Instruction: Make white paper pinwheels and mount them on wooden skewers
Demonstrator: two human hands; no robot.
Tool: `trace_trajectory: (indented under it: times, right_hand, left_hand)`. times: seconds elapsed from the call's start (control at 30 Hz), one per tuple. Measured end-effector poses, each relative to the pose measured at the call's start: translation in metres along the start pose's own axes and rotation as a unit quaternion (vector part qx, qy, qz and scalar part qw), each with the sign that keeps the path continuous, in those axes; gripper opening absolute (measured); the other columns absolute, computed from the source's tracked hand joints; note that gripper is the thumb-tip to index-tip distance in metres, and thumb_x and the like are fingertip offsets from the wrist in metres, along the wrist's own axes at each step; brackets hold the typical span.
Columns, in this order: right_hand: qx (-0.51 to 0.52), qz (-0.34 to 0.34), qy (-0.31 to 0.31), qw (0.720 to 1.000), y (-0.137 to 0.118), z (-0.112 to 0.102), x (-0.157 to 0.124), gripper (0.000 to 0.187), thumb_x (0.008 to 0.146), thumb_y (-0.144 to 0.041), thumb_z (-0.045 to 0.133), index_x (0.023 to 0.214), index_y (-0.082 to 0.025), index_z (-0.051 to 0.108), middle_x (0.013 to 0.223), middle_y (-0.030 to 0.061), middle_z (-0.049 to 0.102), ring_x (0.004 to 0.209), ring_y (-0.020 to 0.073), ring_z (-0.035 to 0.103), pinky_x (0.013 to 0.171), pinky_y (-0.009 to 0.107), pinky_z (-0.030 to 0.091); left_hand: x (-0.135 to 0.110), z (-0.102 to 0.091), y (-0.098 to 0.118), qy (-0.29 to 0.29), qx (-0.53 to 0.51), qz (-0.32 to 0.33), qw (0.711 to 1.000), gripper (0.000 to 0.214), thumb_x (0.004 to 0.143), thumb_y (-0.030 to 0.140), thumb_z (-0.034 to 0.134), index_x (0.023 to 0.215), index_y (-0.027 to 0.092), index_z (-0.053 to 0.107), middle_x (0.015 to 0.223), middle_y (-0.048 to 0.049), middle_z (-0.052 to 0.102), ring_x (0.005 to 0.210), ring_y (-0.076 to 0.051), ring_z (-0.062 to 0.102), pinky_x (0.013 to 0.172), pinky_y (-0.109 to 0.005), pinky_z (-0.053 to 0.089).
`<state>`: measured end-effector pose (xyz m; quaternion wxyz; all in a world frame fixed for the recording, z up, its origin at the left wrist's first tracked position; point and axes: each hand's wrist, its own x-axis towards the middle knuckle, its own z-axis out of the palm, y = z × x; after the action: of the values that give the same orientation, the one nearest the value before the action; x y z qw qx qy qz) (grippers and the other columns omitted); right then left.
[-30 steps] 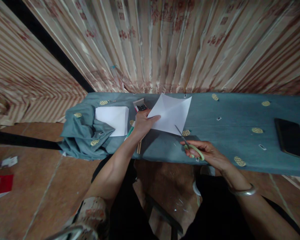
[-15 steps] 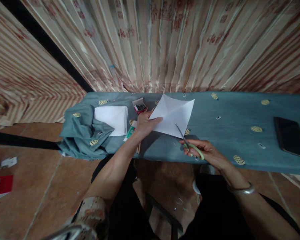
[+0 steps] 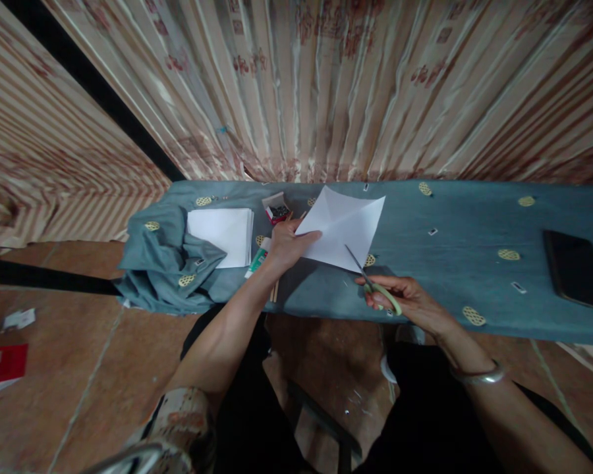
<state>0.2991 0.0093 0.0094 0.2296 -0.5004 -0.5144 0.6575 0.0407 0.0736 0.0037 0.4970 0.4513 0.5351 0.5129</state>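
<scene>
My left hand [image 3: 285,244] pinches the left edge of a creased white sheet of paper [image 3: 343,228] and holds it tilted above the blue-grey tablecloth [image 3: 439,263]. My right hand [image 3: 405,299] is closed through the green handles of a pair of scissors [image 3: 373,281]. The blades point up and left, with their tips at the sheet's lower edge.
A stack of white paper [image 3: 221,236] lies at the left beside bunched cloth [image 3: 165,263]. A small open box [image 3: 277,209], a green-and-white tube [image 3: 257,260] and thin sticks [image 3: 275,288] lie near my left hand. A black phone [image 3: 576,270] rests at the far right. A striped curtain [image 3: 326,85] hangs behind.
My left hand has raised the sheet slightly up and to the right. The scissor tips have come up to the sheet's lower edge.
</scene>
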Motion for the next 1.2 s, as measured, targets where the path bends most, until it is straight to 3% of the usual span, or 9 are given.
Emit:
trace_trajectory:
  times: [0.2,0.6,0.93,1.2]
  right_hand:
    - [0.025,0.016,0.012,0.999,-0.0007,0.0019,-0.0008,0.061,0.059,-0.054,0.087,0.108,-0.020,0.077,0.068,0.0009,0.066,0.061,0.0108,0.057,0.062,0.027,0.052]
    - [0.004,0.001,0.005,1.000,0.0011,0.0006,0.0016,0.063,0.058,-0.057,0.086,0.106,-0.018,0.076,0.074,0.0042,0.070,0.066,0.0154,0.062,0.064,0.030,0.053]
    - [0.020,0.008,0.021,1.000,0.0024,0.0027,0.0018,0.059,0.057,-0.057,0.086,0.100,-0.018,0.076,0.066,0.0014,0.067,0.059,0.0131,0.059,0.059,0.028,0.052]
    - [0.011,-0.011,0.014,1.000,0.0010,0.0041,0.0036,0.052,0.056,-0.062,0.084,0.081,-0.018,0.071,0.070,0.0035,0.069,0.062,0.0137,0.062,0.059,0.025,0.052]
  left_hand:
    - [0.0004,-0.0006,-0.0011,0.001,-0.006,0.001,1.000,0.023,0.060,0.027,0.079,0.076,0.012,0.074,0.064,0.0000,0.067,0.056,-0.013,0.059,0.057,-0.026,0.048]
    - [-0.0007,0.0023,-0.0027,-0.036,0.019,-0.019,0.999,0.028,0.058,0.031,0.079,0.079,0.013,0.075,0.063,0.0002,0.065,0.052,-0.012,0.056,0.050,-0.022,0.041]
    - [0.0007,0.0014,-0.0092,-0.039,-0.003,-0.009,0.999,0.029,0.060,0.032,0.080,0.082,0.014,0.076,0.072,-0.0017,0.071,0.058,-0.013,0.060,0.054,-0.023,0.047]
    - [-0.0071,0.0090,0.0002,-0.035,0.006,-0.045,0.998,0.022,0.058,0.026,0.079,0.074,0.013,0.075,0.061,0.0006,0.065,0.053,-0.013,0.057,0.049,-0.022,0.041]
